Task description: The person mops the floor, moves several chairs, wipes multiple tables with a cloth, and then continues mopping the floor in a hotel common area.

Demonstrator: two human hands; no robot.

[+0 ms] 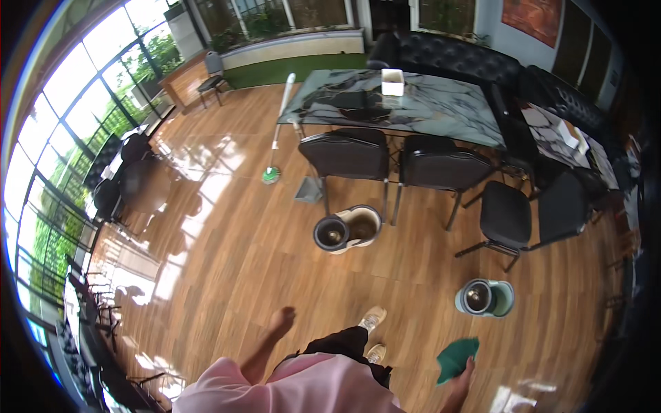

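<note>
My right hand (468, 374) is closed on a green cloth (456, 358), which hangs out flat to the left of my fingers, above the wooden floor. My left hand (283, 321) is held out low at my left side, apart from any object; its fingers are too small and blurred to make out. Ahead of me stands a cream mop bucket (364, 226) with a dark round spinner basket. Nearest to my right hand is a light teal mop bucket (504, 300) with a metal-bottomed basket.
A long marble-patterned table (441, 110) bears a white box (392, 82). Black chairs (348, 155) line its near side; another chair (506, 213) stands at right. A white-handled mop (271, 175) leans on the table near a grey dustpan (308, 191). Black sofas (458, 58) run behind.
</note>
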